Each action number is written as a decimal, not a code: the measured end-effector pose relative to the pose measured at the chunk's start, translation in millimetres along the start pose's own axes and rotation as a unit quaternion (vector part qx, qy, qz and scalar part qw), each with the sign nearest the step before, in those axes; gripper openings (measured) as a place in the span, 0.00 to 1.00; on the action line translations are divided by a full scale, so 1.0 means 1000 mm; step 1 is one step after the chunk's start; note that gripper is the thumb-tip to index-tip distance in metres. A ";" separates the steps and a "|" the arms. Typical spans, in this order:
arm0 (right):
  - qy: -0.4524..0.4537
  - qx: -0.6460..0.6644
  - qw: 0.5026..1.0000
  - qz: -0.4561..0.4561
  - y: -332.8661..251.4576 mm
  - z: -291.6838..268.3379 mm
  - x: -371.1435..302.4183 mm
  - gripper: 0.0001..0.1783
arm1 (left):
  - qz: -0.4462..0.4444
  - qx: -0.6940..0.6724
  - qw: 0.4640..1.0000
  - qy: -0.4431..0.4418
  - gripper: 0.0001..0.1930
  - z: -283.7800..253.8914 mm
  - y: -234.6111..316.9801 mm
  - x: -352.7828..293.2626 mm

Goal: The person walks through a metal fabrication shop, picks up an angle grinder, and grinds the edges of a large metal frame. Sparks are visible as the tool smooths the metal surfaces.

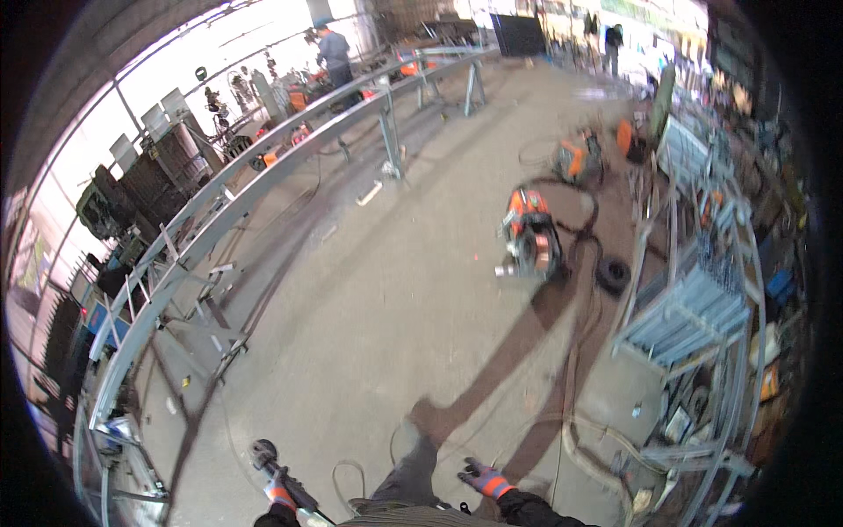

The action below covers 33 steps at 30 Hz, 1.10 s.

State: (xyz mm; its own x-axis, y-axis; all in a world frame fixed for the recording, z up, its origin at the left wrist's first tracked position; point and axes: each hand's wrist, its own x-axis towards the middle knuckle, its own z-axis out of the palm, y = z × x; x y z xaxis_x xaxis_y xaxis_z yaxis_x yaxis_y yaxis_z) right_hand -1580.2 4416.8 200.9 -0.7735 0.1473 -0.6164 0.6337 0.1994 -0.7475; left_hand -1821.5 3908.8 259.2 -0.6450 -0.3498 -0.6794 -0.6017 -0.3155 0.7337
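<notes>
1 dark angle grinder (268,464), round disc, left hand (279,494)

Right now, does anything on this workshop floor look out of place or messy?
Yes. Black cables and a pale hose snake loose across the concrete floor near the orange-and-black welding machine, right on the walking path. The left hand, gloved, holds a black angle grinder; the right hand is free.

orange-banded gloves (485,480), orange-black welding machine (529,233), grey floor (395,290)
</notes>
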 end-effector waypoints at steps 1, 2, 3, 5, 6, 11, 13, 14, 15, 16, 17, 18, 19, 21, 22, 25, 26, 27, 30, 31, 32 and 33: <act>-0.020 0.041 0.999 -0.019 -0.046 -0.007 0.022 0.49 | -0.026 0.009 1.000 -0.014 0.13 0.031 -0.010 0.008; -0.023 0.026 0.995 -0.090 -0.098 -0.008 0.043 0.44 | -0.027 -0.002 0.999 -0.031 0.13 0.077 -0.010 0.022; -0.024 -0.066 0.986 -0.151 -0.145 -0.010 0.067 0.40 | -0.034 0.005 0.999 -0.029 0.13 0.109 -0.006 0.028; -0.095 -0.127 0.969 -0.189 -0.237 0.006 0.115 0.38 | -0.010 0.051 0.994 -0.097 0.14 0.171 0.020 0.033; -0.128 -0.135 0.953 -0.241 -0.278 0.018 0.138 0.41 | 0.003 0.060 0.990 -0.127 0.15 0.204 0.042 0.034; -0.211 -0.310 0.850 -0.371 -0.422 0.052 0.203 0.54 | 0.082 -0.058 0.969 -0.227 0.18 0.332 0.182 0.017; -0.160 -0.211 0.857 -0.443 -0.465 0.055 0.235 0.44 | 0.165 -0.059 0.947 -0.269 0.17 0.356 0.232 0.020; -0.126 -0.276 0.837 -0.455 -0.486 0.053 0.255 0.41 | 0.188 -0.050 0.935 -0.297 0.19 0.362 0.254 0.025; -0.096 -0.349 0.813 -0.455 -0.508 0.050 0.281 0.39 | 0.190 -0.089 0.912 -0.353 0.20 0.366 0.270 0.031; -0.111 -0.359 0.808 -0.454 -0.526 0.049 0.303 0.36 | 0.163 -0.112 0.912 -0.358 0.19 0.372 0.284 0.041; -0.129 -0.359 0.801 -0.461 -0.545 0.049 0.325 0.33 | 0.167 -0.165 0.895 -0.379 0.19 0.376 0.297 0.054; -0.155 -0.318 0.794 -0.493 -0.561 0.054 0.343 0.29 | 0.155 -0.146 0.915 -0.342 0.19 0.381 0.310 0.072; -0.199 -0.257 0.816 -0.478 -0.577 0.057 0.363 0.25 | 0.165 -0.151 0.918 -0.328 0.19 0.387 0.315 0.086; -0.241 -0.295 0.803 -0.459 -0.618 0.058 0.403 0.20 | 0.198 -0.134 0.943 -0.233 0.20 0.410 0.340 0.128; -0.209 -0.272 0.766 -0.544 -0.639 0.051 0.421 0.27 | 0.152 -0.199 0.936 -0.247 0.19 0.418 0.354 0.148; -0.336 -0.360 0.746 -0.449 -0.732 0.048 0.496 0.45 | 0.155 -0.229 0.947 -0.164 0.14 0.441 0.411 0.203; -0.417 -0.283 0.774 -0.382 -0.762 0.042 0.524 0.41 | 0.158 -0.225 0.949 -0.153 0.15 0.443 0.424 0.212; -0.497 -0.193 0.785 -0.315 -0.792 0.044 0.548 0.39 | 0.148 -0.224 0.955 -0.126 0.17 0.446 0.439 0.219; -0.490 0.056 0.840 -0.226 -0.865 0.080 0.613 0.36 | 0.265 -0.142 0.953 -0.029 0.29 0.456 0.482 0.244; -0.489 0.044 0.831 -0.260 -0.879 0.098 0.629 0.37 | 0.312 -0.080 0.946 0.018 0.31 0.464 0.494 0.255; -0.482 0.018 0.832 -0.275 -0.895 0.117 0.644 0.37 | 0.362 0.007 0.930 0.065 0.37 0.471 0.507 0.267; -0.505 0.024 0.816 -0.280 -0.905 0.130 0.656 0.34 | 0.413 -0.005 0.910 0.035 0.31 0.484 0.514 0.276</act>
State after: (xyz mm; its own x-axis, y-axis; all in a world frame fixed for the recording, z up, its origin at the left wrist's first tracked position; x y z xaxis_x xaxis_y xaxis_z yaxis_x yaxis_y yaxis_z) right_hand -2659.2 4206.6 440.7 -0.5523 -0.8323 -0.0473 0.2028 -0.0791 -0.9760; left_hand -2536.2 4077.1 445.6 -0.8435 -0.5265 0.1066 0.0804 0.0725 0.9941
